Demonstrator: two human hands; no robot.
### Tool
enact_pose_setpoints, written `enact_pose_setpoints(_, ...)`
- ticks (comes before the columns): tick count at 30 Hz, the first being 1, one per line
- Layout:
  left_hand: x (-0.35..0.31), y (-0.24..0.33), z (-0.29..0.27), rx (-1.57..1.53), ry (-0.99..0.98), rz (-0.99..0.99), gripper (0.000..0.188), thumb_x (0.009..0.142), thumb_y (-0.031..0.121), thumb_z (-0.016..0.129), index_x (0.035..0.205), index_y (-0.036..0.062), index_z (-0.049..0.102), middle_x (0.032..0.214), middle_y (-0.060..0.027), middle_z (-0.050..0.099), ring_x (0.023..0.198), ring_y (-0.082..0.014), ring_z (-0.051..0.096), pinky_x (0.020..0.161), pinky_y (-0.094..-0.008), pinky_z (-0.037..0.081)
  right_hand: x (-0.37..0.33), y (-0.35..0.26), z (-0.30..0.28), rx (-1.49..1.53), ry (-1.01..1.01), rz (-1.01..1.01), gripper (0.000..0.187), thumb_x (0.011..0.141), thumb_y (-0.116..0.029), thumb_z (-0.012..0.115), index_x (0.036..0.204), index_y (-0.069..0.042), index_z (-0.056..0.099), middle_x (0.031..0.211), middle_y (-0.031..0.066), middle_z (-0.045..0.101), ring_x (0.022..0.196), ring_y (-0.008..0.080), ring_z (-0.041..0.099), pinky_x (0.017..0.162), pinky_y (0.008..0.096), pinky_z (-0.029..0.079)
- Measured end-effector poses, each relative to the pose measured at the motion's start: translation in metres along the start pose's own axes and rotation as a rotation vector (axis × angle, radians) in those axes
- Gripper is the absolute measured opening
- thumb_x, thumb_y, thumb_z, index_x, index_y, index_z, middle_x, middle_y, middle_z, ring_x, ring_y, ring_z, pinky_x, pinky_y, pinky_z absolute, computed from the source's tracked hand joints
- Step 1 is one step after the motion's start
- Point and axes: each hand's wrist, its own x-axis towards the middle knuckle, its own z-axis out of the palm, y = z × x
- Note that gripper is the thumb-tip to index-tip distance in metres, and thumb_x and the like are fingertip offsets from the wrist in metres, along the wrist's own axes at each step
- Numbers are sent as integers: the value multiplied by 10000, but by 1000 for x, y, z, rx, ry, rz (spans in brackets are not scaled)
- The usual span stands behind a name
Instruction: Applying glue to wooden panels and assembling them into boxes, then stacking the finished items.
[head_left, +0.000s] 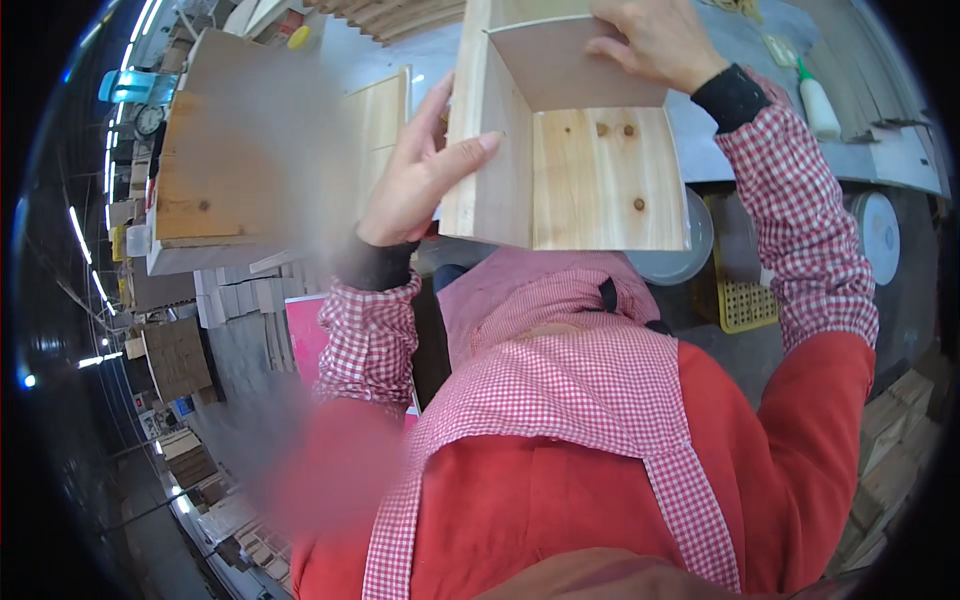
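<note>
An open wooden box (pixel 608 185) of pale, knotty boards is held up in front of my chest, at the table's near edge. Against its left wall lies my left hand (pixel 425 170), with the thumb on the near side and the fingers around the outside. A thin wooden panel (pixel 575 65) stands across the inside of the box. At that panel's upper edge is my right hand (pixel 655 42), its fingers bent and closed there; part of the grip is cut off by the top of the picture.
A white glue bottle (pixel 818 108) with a green tip lies on the pale table (pixel 875 165) at right. Left stands a larger wooden box (pixel 200 190), partly blurred. Below the table are a yellow crate (pixel 748 308) and a round tub (pixel 685 255). Wood pieces (pixel 375 18) lie at the back.
</note>
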Motion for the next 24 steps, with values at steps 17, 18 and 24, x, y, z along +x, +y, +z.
enact_pose_setpoints(17, 1, -1, -1, 37, -5, -17, 812, 843, 61, 661, 1485, -11, 168, 1408, -141, 386, 1258, -189, 414, 1000, -310, 397, 0, -14, -6, -395, -506, 354, 268, 793, -332, 702, 880, -91, 620, 706, 115, 638, 683, 300, 633, 592, 399, 479)
enact_pose_setpoints(18, 1, 0, 0, 39, -2, -8, 812, 843, 61, 661, 1485, -11, 168, 1408, -141, 386, 1258, -189, 414, 1000, -310, 397, 0, -13, -6, -396, -503, 358, 265, 792, -327, 703, 876, -90, 620, 703, 113, 637, 682, 299, 633, 591, 399, 479)
enact_pose_setpoints(24, 1, 2, 2, 77, -11, -21, 829, 815, 102, 681, 1479, -12, 198, 1429, -156, 373, 1296, -215, 391, 1047, -321, 342, 3, -8, -5, -351, -502, 355, 253, 787, -314, 707, 867, -91, 618, 698, 110, 636, 677, 293, 633, 594, 397, 479)
